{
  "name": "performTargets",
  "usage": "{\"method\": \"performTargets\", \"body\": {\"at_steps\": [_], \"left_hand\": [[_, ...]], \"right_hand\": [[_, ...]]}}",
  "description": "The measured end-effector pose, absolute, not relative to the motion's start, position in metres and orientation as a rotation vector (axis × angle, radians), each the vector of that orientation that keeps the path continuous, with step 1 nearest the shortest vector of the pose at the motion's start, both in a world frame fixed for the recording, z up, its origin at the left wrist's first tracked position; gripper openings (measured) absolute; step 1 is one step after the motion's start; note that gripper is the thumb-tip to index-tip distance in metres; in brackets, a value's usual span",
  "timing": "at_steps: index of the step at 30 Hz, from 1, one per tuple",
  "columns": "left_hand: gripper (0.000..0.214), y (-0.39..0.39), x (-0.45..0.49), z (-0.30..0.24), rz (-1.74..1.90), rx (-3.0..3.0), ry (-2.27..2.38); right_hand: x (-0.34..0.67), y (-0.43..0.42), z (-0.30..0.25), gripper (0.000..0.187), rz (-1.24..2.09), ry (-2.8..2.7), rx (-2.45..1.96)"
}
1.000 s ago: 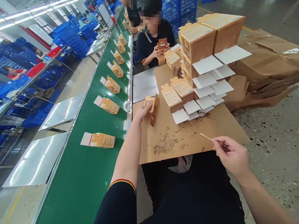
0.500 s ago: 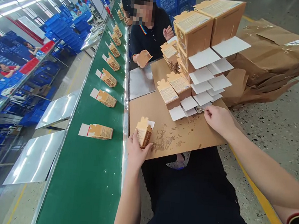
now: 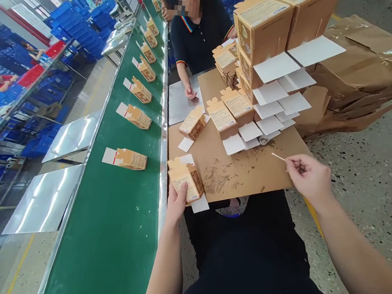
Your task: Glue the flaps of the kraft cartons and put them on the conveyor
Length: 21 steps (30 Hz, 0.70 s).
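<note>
1. The left hand (image 3: pixel 175 204) is curled around the near end of a small brown carton (image 3: pixel 185 179), with the thumb on top and the fingers tucked under it.
2. This carton lies at the near left corner of a cardboard sheet (image 3: pixel 248 175), just beside the belt. Its white flap (image 3: pixel 199 204) sticks out over the sheet's near edge.
3. The right hand (image 3: pixel 309 178) is closed to a pinch, with thumb and forefinger gripping one end of a thin stick (image 3: pixel 278 157). The hand hangs over the sheet's right edge.
4. The stick points left, and its free tip is in the air near a small round tin (image 3: pixel 263 140).
5. The tin rests on the sheet at the foot of a stack of cartons (image 3: pixel 258 37), whose white flaps fan out to the right.
6. A second carton (image 3: pixel 193 122) lies on the sheet farther away, well apart from both hands.
7. Dark smears (image 3: pixel 218 179) mark the sheet between the two hands.
8. A green conveyor belt (image 3: pixel 115 231) runs along the left and carries a row of cartons. The nearest belt carton (image 3: pixel 129 159) lies roughly level with the held one.
9. A co-worker in a dark shirt sits at the far end, with one hand (image 3: pixel 189 92) resting on a grey metal plate (image 3: pixel 179 106).
10. Right of the stack lie flattened brown paper bundles (image 3: pixel 363 66).
</note>
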State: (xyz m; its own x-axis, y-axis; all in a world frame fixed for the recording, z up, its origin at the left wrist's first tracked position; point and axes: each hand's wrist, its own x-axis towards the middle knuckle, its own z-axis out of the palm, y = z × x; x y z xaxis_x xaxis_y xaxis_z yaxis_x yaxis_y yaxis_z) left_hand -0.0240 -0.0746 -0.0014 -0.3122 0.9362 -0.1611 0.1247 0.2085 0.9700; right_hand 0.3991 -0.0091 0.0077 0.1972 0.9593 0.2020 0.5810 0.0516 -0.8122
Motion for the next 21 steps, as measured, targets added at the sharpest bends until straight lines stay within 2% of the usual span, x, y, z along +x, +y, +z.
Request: {"method": "performTargets", "body": {"at_steps": [4, 8, 13, 21], "left_hand": [[0.086, -0.056, -0.005, -0.005, 1.465, 0.922, 1.484], [0.087, -0.016, 0.004, -0.01, 1.369, 0.88, 1.397], [0.085, -0.008, 0.007, -0.014, 1.285, 0.929, 1.416], [0.087, -0.016, 0.016, -0.011, 1.285, 0.968, 1.439]], "right_hand": [[0.359, -0.034, 0.007, 0.03, 0.779, -1.542, -1.467], [0.299, -0.043, -0.004, 0.026, 0.954, -1.76, -1.241], [0.256, -0.041, -0.031, 0.023, 0.939, -1.944, -1.105], [0.249, -0.038, -0.044, 0.023, 0.88, -2.086, -1.086]]}}
